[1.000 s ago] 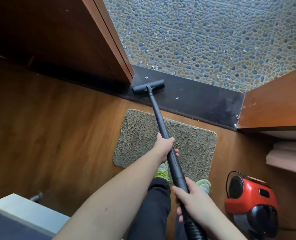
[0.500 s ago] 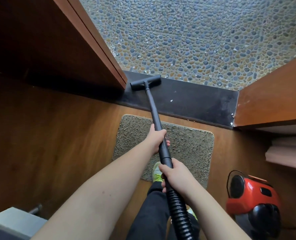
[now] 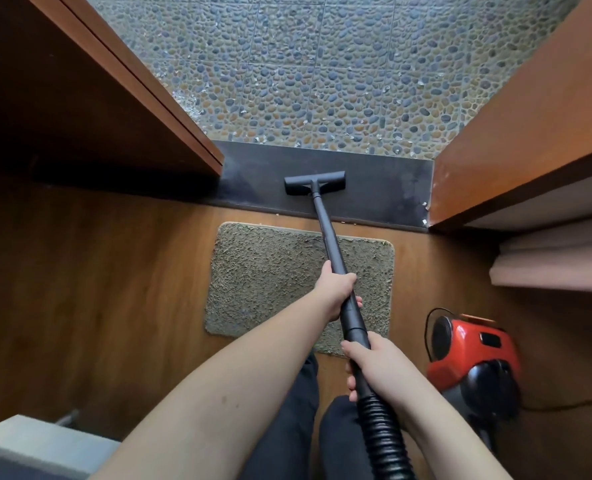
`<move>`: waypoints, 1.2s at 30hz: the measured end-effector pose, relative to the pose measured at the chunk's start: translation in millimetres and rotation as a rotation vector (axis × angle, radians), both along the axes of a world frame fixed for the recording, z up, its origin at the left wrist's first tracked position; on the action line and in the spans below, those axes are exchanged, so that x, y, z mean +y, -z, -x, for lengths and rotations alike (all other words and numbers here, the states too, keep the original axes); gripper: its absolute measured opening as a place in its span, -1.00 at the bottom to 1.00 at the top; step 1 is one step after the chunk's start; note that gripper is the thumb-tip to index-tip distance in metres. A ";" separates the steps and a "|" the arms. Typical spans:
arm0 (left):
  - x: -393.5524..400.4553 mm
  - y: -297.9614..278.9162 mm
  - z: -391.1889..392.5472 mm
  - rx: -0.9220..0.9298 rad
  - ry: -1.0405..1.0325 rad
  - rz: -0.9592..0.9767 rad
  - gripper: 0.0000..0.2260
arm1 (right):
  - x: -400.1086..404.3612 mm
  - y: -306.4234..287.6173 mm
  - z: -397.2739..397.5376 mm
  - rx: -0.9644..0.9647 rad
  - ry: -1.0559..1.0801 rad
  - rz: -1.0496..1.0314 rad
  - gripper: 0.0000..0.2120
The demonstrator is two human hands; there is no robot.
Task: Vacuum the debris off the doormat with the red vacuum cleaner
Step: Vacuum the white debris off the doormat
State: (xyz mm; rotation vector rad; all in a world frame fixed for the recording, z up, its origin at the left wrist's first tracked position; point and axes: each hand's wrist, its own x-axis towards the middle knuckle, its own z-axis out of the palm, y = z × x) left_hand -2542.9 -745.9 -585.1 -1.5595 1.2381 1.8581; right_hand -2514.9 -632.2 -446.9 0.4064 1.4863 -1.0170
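A grey-brown shaggy doormat [image 3: 273, 278] lies on the wooden floor before the doorway. My left hand [image 3: 334, 289] grips the black vacuum wand [image 3: 329, 237] above the mat. Lower down, my right hand [image 3: 374, 362] grips the wand where the ribbed hose [image 3: 381, 434] joins it. The black floor nozzle [image 3: 315, 182] rests on the dark threshold strip [image 3: 384, 188], beyond the mat's far edge. The red vacuum cleaner [image 3: 471, 355] stands on the floor to the right of the mat. Small pale bits of debris lie along the threshold's edges.
An open wooden door [image 3: 114, 84] stands at the left and a wooden frame [image 3: 516, 133] at the right. Pebble tiling [image 3: 322, 71] lies outside. A black cord [image 3: 557, 408] trails right of the vacuum. A pale box [image 3: 27, 448] sits at the lower left; folded pink cloth [image 3: 557, 268] at the right.
The nozzle has slid right along the threshold, from beside the door to its middle. Both hands moved right with the wand, and the view shifted.
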 end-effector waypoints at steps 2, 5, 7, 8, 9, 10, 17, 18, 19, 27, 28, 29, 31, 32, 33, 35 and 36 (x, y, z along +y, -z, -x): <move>16.5 -3.8 -8.5 -0.014 -0.018 0.002 -0.38 | 16.4 -6.6 -4.0 -0.011 -0.014 0.000 -0.94; 38.9 -8.5 -28.0 -0.024 -0.050 0.018 -0.34 | 39.1 -14.7 -16.7 -0.035 -0.039 -0.003 -0.93; 51.7 -10.1 -43.8 -0.040 -0.065 0.030 -0.33 | 52.0 -16.1 -27.5 -0.046 -0.082 -0.009 -0.90; 57.0 -10.7 -52.3 -0.055 -0.076 0.034 -0.32 | 57.1 -16.1 -33.2 -0.050 -0.104 -0.013 -0.89; 60.8 -11.1 -61.2 -0.070 -0.087 0.035 -0.31 | 60.9 -15.7 -38.9 -0.052 -0.129 -0.013 -0.89; 63.5 -11.2 -69.6 -0.080 -0.093 0.033 -0.31 | 63.1 -14.9 -44.5 -0.053 -0.154 -0.011 -0.89; 40.6 -11.5 -99.4 -0.080 -0.149 0.061 -0.35 | 44.4 -3.9 -66.0 -0.061 -0.230 0.009 -0.87; 32.8 -8.2 -101.0 -0.087 -0.150 0.068 -0.37 | 37.3 -2.1 -66.2 -0.058 -0.236 0.015 -0.88; 24.5 -4.4 -102.2 -0.093 -0.154 0.077 -0.40 | 29.4 -0.9 -66.0 -0.056 -0.242 0.019 -0.90; -22.0 10.4 -95.5 -0.082 -0.165 0.091 -0.48 | -13.8 8.0 -60.1 -0.049 -0.249 0.027 -0.96; -22.5 11.0 -93.9 -0.081 -0.169 0.084 -0.47 | -13.8 10.0 -59.4 -0.054 -0.239 0.027 -0.96; -22.3 10.7 -92.6 -0.081 -0.175 0.077 -0.46 | -12.6 11.2 -58.8 -0.061 -0.223 0.026 -0.96; -17.2 10.9 -93.1 -0.087 -0.185 0.061 -0.40 | -7.2 11.5 -58.7 -0.071 -0.207 0.029 -0.95; -12.3 11.2 -94.7 -0.090 -0.183 0.057 -0.38 | -2.8 10.5 -59.4 -0.072 -0.214 0.031 -0.95; -7.0 10.0 -96.2 -0.091 -0.180 0.058 -0.38 | 2.5 8.7 -61.0 -0.071 -0.230 0.030 -0.96; 5.5 8.4 -101.4 -0.102 -0.179 0.069 -0.36 | 14.5 4.7 -65.8 -0.068 -0.255 0.019 -0.96; 12.5 7.7 -104.1 -0.109 -0.179 0.070 -0.34 | 21.0 4.1 -69.0 -0.068 -0.259 0.013 -0.96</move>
